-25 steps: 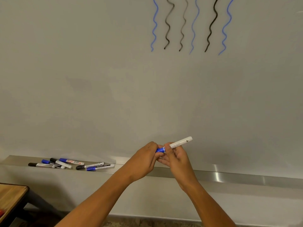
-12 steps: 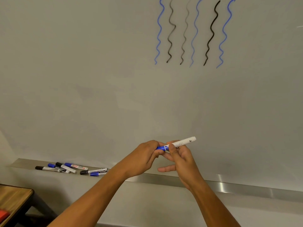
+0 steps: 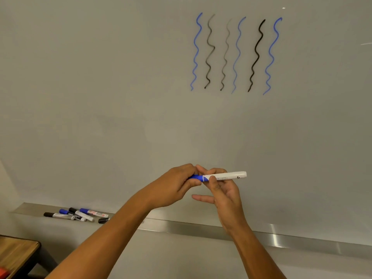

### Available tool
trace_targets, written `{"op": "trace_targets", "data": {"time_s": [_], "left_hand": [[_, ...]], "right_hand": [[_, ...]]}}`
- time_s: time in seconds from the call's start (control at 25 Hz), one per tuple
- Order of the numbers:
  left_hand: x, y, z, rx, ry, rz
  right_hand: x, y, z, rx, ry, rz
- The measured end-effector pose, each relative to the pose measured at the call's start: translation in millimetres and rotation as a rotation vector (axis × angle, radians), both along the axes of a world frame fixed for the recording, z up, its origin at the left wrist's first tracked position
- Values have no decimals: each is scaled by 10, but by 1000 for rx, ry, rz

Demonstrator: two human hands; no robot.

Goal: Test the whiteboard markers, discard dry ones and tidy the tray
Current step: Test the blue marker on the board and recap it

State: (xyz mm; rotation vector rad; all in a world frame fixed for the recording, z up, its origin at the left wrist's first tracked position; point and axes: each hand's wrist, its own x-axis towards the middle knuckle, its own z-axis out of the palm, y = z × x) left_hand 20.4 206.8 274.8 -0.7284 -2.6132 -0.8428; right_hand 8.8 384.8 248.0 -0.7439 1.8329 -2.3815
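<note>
I pinch the marker level by its white barrel in my right hand, blue cap pointing left inside my left hand's curled fingers.

Both hands raised, meeting: left hand fingers curled; right hand pinching.

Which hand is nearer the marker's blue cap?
Left. The left hand grips the blue cap itself; the right hand pinches the white barrel beside it.
</note>
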Motion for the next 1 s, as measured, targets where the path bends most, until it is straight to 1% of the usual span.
{"op": "trace_targets", "data": {"time_s": [0.08, 0.16, 0.32, 0.4, 0.48, 0.6, 0.72, 0.76, 0.8, 0.84, 0.88, 0.92, 0.96, 1.0], "left_hand": [[8, 51, -74, -40, 11, 56], [15, 97, -119, -55, 9, 87], [-5, 146, -119, -3, -27, 128], [3, 184, -115, -59, -4, 142], [23, 188, -131, -95, 32, 129], [50, 141, -149, -108, 41, 98], [32, 90, -77, -144, -33, 55], [49, 35, -59, -116, -93, 4], [83, -63, -66, -38, -176, -53], [132, -201, -108, 74, -267, -87], [200, -354, -173, 167, -327, -85], [256, -507, -232, 219, -345, -57], [285, -638, -275, 233, -319, 4], [282, -731, -285, 245, -270, 79]], "right_hand": [[4, -26, 56, 47, 41, -54], [0, -39, 105, 70, 43, -100], [-19, -40, 158, 77, -35, -96], [16, -79, 156, 78, -58, -114], [35, -96, 150, 29, -94, -114], [55, -93, 188, -84, -177, -40], [112, -183, 166, -49, -212, -45], [104, -173, 170, -73, -230, -57], [68, -113, 216, -176, -279, -78], [10, 13, 307, -335, -327, -102], [-81, 193, 423, -463, -322, -145], [-166, 370, 570, -501, -281, -186], [-204, 505, 711, -470, -225, -195], [-206, 582, 814, -395, -175, -186]]}}
